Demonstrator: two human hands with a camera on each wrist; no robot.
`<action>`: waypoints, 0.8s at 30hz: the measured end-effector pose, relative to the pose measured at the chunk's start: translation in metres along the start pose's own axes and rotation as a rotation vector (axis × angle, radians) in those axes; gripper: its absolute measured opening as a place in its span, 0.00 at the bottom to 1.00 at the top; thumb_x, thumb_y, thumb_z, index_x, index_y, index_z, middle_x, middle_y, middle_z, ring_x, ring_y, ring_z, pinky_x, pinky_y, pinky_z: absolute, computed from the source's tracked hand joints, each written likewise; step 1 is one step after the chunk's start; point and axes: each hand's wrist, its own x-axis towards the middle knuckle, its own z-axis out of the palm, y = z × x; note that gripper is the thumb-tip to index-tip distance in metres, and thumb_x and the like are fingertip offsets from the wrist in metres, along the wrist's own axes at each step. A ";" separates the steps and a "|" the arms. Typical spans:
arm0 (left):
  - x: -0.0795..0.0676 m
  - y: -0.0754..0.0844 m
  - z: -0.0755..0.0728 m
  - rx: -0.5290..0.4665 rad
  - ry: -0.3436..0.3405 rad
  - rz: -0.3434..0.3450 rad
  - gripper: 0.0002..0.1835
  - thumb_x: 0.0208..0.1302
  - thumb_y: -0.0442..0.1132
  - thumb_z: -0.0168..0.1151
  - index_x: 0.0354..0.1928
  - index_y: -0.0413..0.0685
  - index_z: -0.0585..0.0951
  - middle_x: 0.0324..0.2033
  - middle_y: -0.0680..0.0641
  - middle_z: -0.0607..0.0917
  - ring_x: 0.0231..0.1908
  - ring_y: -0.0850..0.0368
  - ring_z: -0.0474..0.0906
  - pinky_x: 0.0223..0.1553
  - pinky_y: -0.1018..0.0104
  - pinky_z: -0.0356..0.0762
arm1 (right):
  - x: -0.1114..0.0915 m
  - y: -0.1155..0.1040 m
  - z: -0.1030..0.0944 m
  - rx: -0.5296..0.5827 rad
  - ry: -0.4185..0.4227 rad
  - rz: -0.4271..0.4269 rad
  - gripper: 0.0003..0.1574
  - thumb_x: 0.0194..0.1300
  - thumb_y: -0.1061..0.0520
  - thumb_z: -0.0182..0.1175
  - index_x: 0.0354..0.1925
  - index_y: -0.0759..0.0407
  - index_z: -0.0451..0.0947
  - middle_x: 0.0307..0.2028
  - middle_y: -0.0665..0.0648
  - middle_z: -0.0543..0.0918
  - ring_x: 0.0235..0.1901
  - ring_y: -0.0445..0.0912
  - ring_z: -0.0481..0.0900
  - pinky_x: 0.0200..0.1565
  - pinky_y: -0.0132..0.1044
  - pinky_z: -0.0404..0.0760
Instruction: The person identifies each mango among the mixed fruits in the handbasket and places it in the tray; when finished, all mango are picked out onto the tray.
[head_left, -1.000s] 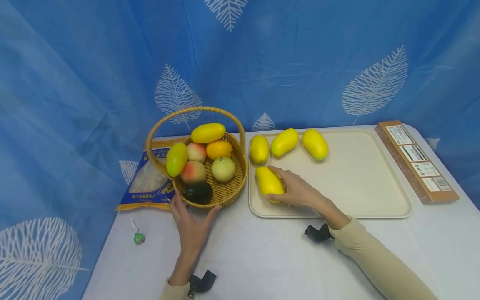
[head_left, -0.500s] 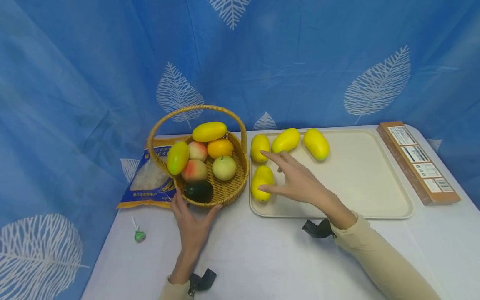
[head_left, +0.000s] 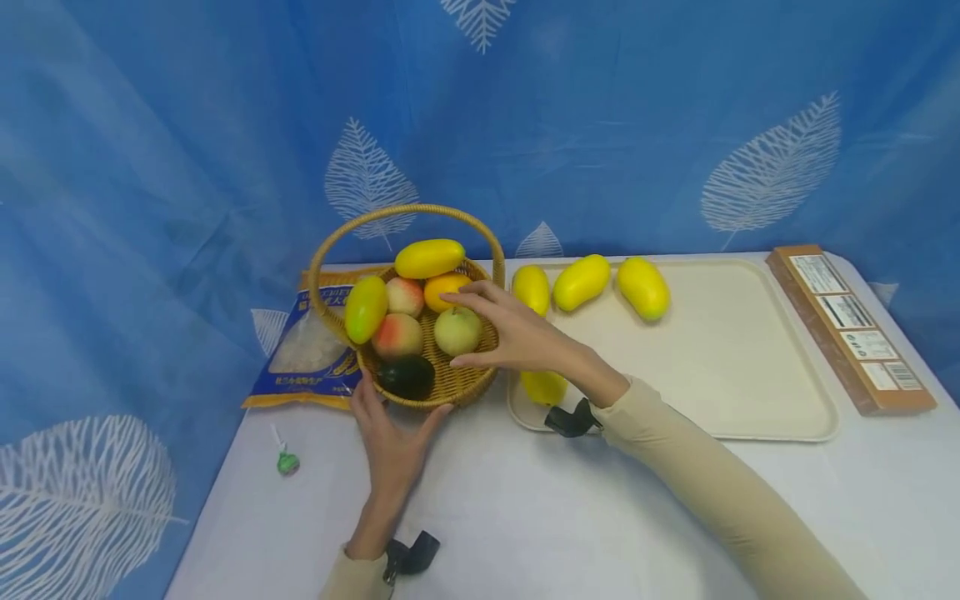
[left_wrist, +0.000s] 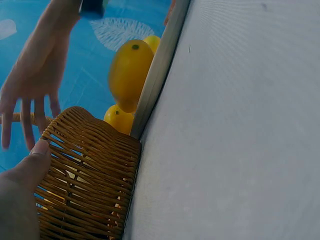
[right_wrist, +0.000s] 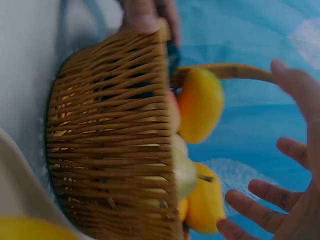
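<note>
A round wicker basket (head_left: 472, 392) stands at centre left. In it lie a pale green pear (head_left: 457, 332), two peaches (head_left: 397, 336), an orange-yellow fruit, a dark green oval fruit (head_left: 406, 377) and two mangoes (head_left: 430, 258) high at the rim. My left hand (head_left: 393, 450) grips the basket's near edge, thumb and fingers spread around it; the left wrist view shows the thumb (left_wrist: 40, 152) at the rim. Over the basket's right side hangs my right hand (head_left: 517, 333), fingers and thumb spread on either side of the pear, holding nothing. The right wrist view shows the pear (right_wrist: 185, 172) apart from the fingers.
A beige tray (head_left: 720, 350) to the right bears several yellow mangoes (head_left: 642, 288), one partly hidden under my right wrist. Beside it lies a brown box (head_left: 851, 329). A blue and yellow bag (head_left: 307, 342) lies behind the basket, a green lollipop (head_left: 287, 462) at left.
My right hand has let go of a yellow mango on the tray and moved left over the basket. My left hand keeps its place at the basket; the view has shifted slightly.
</note>
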 end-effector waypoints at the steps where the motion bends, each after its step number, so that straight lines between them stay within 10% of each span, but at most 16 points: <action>1: 0.000 -0.001 0.000 0.003 0.001 0.004 0.68 0.39 0.50 0.83 0.77 0.44 0.48 0.70 0.33 0.55 0.69 0.39 0.57 0.66 0.36 0.61 | 0.006 0.000 0.003 0.004 -0.017 -0.020 0.54 0.53 0.32 0.70 0.73 0.41 0.61 0.67 0.55 0.65 0.63 0.51 0.69 0.61 0.51 0.74; 24: 0.004 0.002 -0.002 0.023 -0.024 -0.040 0.67 0.41 0.53 0.82 0.77 0.45 0.47 0.71 0.36 0.54 0.70 0.41 0.56 0.68 0.38 0.59 | 0.115 -0.018 0.037 -0.017 -0.266 -0.115 0.53 0.58 0.35 0.67 0.75 0.45 0.57 0.74 0.61 0.54 0.71 0.53 0.61 0.65 0.45 0.72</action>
